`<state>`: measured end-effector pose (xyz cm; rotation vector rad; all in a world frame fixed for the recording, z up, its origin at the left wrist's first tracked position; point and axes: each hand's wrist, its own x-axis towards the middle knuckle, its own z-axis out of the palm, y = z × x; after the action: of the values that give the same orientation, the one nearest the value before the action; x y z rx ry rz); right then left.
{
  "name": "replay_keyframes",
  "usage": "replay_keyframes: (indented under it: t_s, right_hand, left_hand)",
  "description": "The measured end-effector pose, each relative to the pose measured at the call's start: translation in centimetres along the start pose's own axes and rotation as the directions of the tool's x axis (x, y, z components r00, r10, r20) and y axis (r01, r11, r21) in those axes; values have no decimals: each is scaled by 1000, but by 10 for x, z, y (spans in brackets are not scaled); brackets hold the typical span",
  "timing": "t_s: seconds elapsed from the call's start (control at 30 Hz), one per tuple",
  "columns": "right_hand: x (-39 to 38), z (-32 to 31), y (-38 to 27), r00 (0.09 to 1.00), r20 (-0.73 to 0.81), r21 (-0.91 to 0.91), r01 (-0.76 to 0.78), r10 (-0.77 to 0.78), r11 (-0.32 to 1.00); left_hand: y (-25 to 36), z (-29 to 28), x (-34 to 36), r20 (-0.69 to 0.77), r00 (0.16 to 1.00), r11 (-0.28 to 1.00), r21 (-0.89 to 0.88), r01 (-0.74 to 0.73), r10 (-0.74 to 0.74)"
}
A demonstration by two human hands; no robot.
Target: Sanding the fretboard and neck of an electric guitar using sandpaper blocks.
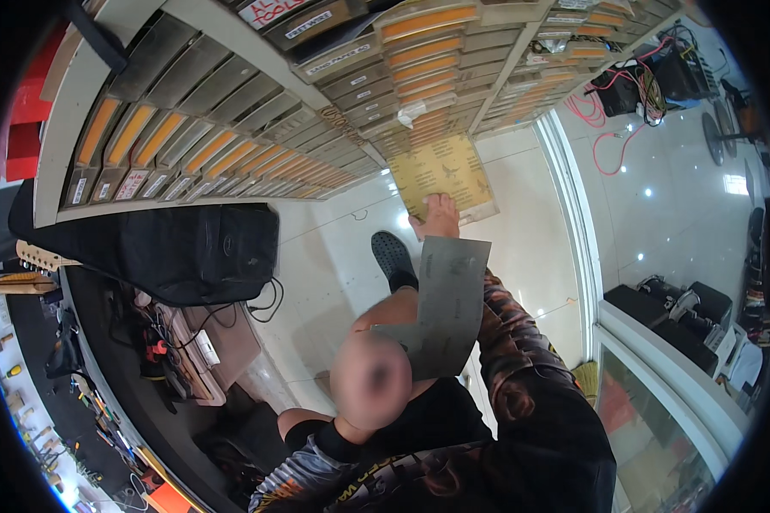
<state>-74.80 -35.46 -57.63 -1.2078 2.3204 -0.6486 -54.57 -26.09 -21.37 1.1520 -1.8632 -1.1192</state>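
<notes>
Right hand on yellow printed sheet, near edge. Left hand blurred, grip unclear; grey sheet beside it, overlapping right forearm. Drawer cabinet beyond both hands.

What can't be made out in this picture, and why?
Left hand, head view: a blurred patch covers it, so its fingers and grip can't be told.
Right hand, head view: its wrist is hidden behind the gray sheet.
Cabinet, head view: cut off by the upper edge.
Small tools, head view: too small to identify.
</notes>
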Motion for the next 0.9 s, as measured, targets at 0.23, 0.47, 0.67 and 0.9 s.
replay_keyframes:
  t_s: [0.23, 0.47, 0.67, 0.9]
  right_hand:
    - [16, -14, 49, 996, -3, -192, 85, -87, 978]
    - [34, -37, 51, 858, 211, -223, 509, -468, 832]
    - [44, -57, 48, 740, 357, -182, 654, -570, 735]
    - [55, -77, 39, 716, 395, -152, 668, -575, 728]
  left_hand:
    - [3, 3, 0, -50, 998, 998, 26, 51, -50]
    - [-2, 3, -3, -122, 980, 988, -30, 152, -154]
    - [-4, 3, -5, -124, 979, 987, -36, 159, -162]
    - [-4, 3, -7, -123, 979, 987, -50, 155, -160]
